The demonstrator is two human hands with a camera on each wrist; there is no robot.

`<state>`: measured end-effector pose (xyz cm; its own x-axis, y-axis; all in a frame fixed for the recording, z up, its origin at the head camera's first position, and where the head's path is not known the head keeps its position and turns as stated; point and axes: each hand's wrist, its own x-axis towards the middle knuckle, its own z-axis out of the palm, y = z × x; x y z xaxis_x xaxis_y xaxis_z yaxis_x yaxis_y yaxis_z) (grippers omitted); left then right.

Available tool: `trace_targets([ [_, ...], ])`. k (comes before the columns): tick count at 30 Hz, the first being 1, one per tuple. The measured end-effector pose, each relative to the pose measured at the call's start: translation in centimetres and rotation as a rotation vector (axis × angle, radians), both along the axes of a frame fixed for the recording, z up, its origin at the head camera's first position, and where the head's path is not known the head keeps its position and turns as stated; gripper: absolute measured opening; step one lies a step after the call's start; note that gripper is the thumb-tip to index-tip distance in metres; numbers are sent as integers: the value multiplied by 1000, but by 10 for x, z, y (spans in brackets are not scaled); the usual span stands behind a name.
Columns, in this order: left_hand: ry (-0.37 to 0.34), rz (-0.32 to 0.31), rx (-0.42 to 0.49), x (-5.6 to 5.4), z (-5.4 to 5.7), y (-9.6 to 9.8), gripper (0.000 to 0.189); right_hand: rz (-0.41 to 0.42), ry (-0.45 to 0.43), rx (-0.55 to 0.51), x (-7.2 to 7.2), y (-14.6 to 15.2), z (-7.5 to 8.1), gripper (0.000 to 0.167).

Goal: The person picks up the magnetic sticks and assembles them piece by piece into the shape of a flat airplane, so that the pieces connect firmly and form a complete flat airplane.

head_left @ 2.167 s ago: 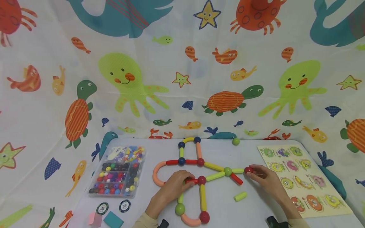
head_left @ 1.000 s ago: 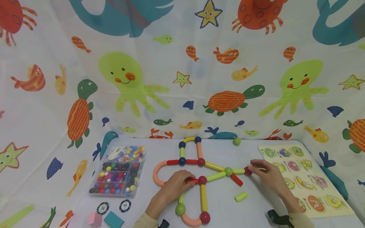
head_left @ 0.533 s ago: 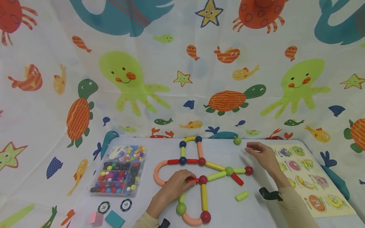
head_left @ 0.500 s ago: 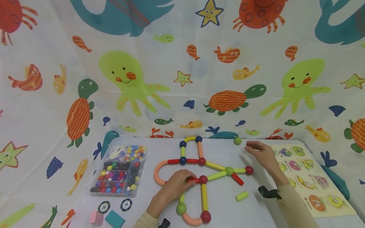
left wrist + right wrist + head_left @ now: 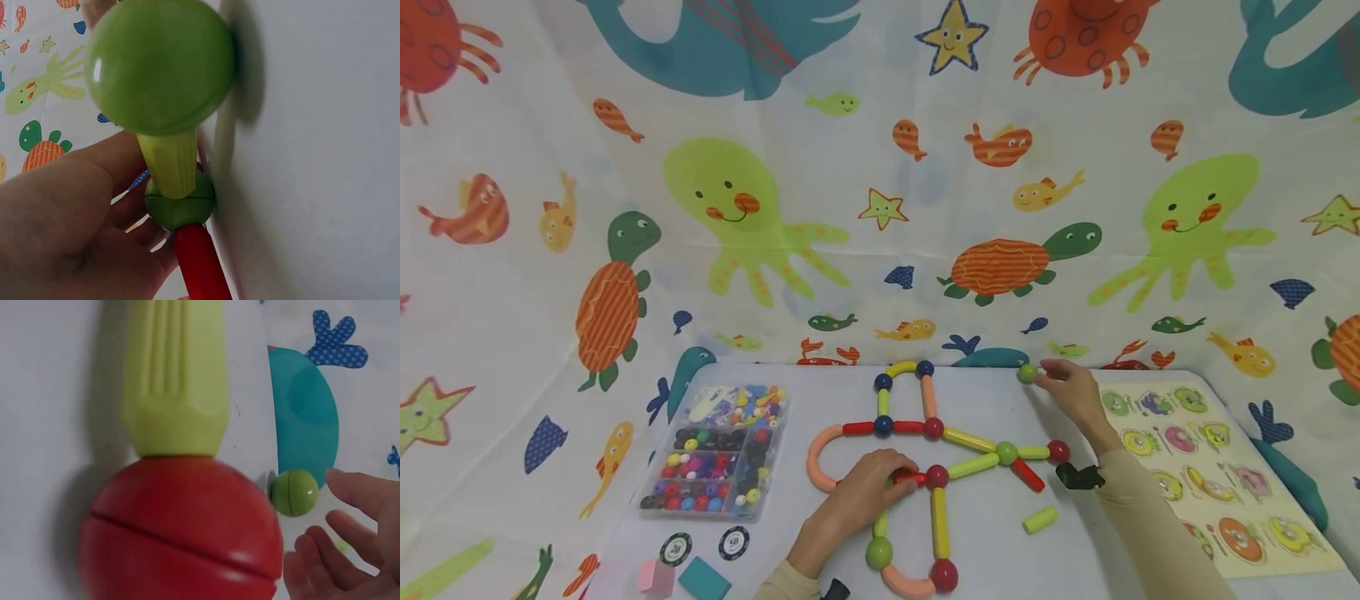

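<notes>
A flat figure of magnetic rods and balls lies on the table. My left hand (image 5: 867, 487) holds it at a joint near its left side; in the left wrist view its fingers curl round a green ball (image 5: 178, 209) joined to a red rod (image 5: 203, 262). A larger green ball (image 5: 159, 65) looms in front there. My right hand (image 5: 1073, 402) reaches to a loose green ball (image 5: 1027, 373) at the table's back edge, thumb and fingers spread beside it. Whether they touch it I cannot tell. A red ball (image 5: 1058, 451) ends the figure's right arm.
A loose green rod (image 5: 1040, 521) lies right of the figure. A divided bead box (image 5: 711, 450) stands at the left, with two round chips, a pink block (image 5: 657, 577) and a teal block (image 5: 704, 578) nearer. A picture board (image 5: 1217, 483) is at the right.
My right hand has let go of the red ball at the figure's right end and moved back and leftward to the loose green ball. The left hand has stayed in place.
</notes>
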<state>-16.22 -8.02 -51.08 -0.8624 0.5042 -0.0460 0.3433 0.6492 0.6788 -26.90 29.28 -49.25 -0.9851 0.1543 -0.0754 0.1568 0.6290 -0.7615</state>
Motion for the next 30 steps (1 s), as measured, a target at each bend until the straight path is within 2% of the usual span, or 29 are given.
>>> trace_targets([
  [7,4,-6,12,-1,-1,1,27,17,-41,25,-13,-2,-5,60],
  [12,-13,-2,-3,0,-1,2,29,25,-75,29,-15,-3,-9,59],
  [15,-10,10,-8,0,0,1,30,28,-62,35,-16,-5,-9,57],
  [25,-2,3,1,-1,1,0,28,15,-31,72,-14,-6,-5,56],
  [30,-6,-3,-2,-3,1,0,29,-2,2,56,-5,-4,-1,59],
])
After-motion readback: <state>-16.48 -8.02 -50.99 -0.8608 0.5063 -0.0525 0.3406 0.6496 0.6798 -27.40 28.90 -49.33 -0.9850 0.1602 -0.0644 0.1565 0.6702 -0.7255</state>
